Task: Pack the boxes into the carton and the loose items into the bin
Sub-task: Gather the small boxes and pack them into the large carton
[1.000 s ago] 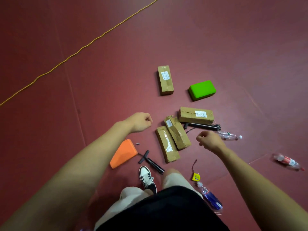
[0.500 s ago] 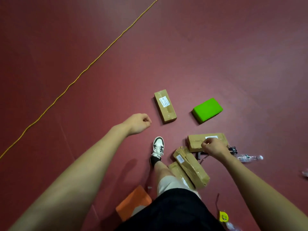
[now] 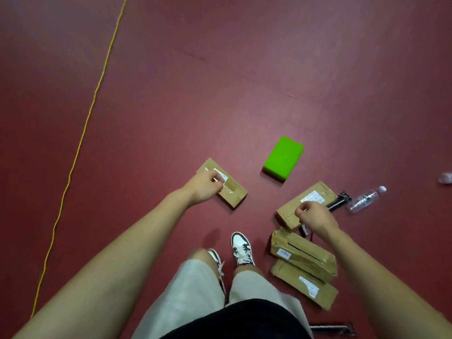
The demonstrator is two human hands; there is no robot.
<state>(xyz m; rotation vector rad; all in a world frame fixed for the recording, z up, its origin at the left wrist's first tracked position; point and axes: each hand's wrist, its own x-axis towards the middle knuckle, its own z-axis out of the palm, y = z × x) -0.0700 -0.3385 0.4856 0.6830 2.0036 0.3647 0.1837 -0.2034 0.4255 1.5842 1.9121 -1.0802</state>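
Observation:
Several brown taped boxes lie on the red floor. One box (image 3: 236,195) lies under my left hand (image 3: 204,189) in the picture. A second box (image 3: 318,194) lies under my right hand (image 3: 315,217). Two more boxes (image 3: 303,255) (image 3: 307,288) overlap at the lower right beside my feet. Both hands are curled into fists and hold nothing; I stand upright, so they hang well above the floor. A green block (image 3: 283,157) rests between the two upper boxes. A clear plastic bottle (image 3: 364,199) and a black tool (image 3: 340,201) lie at the right. No carton or bin is in view.
A yellow line (image 3: 80,143) runs along the floor at the left. Another bottle (image 3: 445,178) shows at the right edge. A dark rod (image 3: 330,328) lies at the bottom right. My shoes (image 3: 242,249) stand just left of the stacked boxes.
I have stepped forward, so the boxes and green block slid down and nearer in view. The orange wedge and tape measure dropped out of sight. Both fists stay curled and hold nothing.

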